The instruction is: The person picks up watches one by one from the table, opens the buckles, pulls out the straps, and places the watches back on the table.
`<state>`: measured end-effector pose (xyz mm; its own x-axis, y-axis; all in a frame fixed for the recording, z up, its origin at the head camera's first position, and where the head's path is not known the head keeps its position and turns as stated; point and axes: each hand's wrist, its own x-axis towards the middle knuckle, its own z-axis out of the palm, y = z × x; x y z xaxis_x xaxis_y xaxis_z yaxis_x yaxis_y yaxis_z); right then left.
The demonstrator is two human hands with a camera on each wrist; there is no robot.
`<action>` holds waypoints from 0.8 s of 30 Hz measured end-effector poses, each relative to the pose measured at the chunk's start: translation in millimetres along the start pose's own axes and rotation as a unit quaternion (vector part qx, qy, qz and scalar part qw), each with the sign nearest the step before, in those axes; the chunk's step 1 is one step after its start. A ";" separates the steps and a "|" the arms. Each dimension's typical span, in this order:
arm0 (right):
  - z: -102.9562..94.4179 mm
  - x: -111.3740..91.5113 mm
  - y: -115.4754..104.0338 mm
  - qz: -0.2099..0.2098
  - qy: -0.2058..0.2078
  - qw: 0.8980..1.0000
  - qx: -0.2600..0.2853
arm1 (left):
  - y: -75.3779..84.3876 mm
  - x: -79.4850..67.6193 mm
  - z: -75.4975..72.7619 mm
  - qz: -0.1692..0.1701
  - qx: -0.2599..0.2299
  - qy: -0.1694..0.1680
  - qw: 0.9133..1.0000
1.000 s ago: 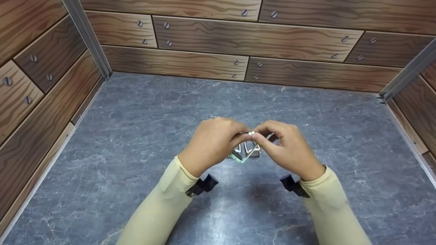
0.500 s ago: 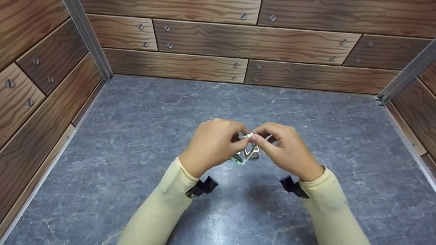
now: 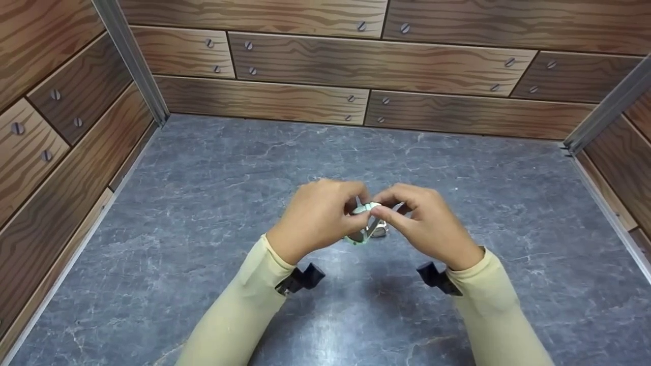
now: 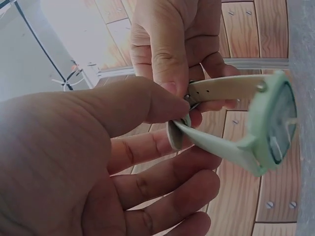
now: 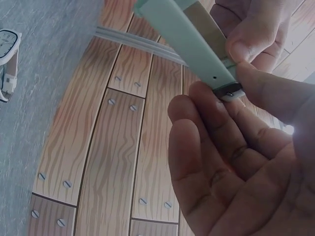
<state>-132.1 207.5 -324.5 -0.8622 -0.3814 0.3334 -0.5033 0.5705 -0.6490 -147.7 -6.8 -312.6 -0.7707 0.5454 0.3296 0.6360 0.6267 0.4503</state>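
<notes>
My hands hold a mint-green wristwatch point(image 4: 256, 132) between them, above the table, its strap looped round. My left hand point(image 3: 321, 218) pinches a strap end by the buckle point(image 4: 192, 102) between thumb and index finger, while its other fingers spread loosely below. From the other side my right hand point(image 3: 430, 223) pinches the strap at the buckle with thumb and fingertips. In the right wrist view the strap point(image 5: 192, 44) runs down into those fingertips. The fingers hide part of the buckle, so whether it is fastened I cannot tell.
A second watch, white with a square-looking face point(image 5: 7, 46), lies on the grey marbled table point(image 3: 244, 203), just beyond the held one. Wood-patterned panels point(image 3: 305, 61) wall the table at the back and sides. Dark wrist cameras point(image 3: 307, 276) sit on both sleeves.
The strap ends have shifted between my fingertips, and more of the pale green strap shows at the pinch. My left fingers have parted slightly. Both arms stay nearly in place.
</notes>
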 end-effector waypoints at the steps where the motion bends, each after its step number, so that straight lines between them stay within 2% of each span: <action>1: 0.1 -0.1 -0.1 0.001 -0.001 1.000 -0.001 | 0.0 0.0 -0.2 0.000 -0.002 -0.002 1.000; 15: 0.0 -2.5 -1.0 -0.023 0.006 1.000 0.017 | 0.1 -0.1 2.9 0.004 -0.054 0.001 0.999; 24: -0.3 -2.4 -2.3 -0.031 -0.004 0.999 0.042 | 4.2 -1.7 2.2 -0.001 -0.036 -0.006 0.999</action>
<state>-128.8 207.2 -323.6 -0.8287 -0.4201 0.3699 -0.5492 0.4827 -0.6822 -143.7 -3.9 -313.1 -0.7710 0.5512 0.3191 0.6300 0.5865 0.5090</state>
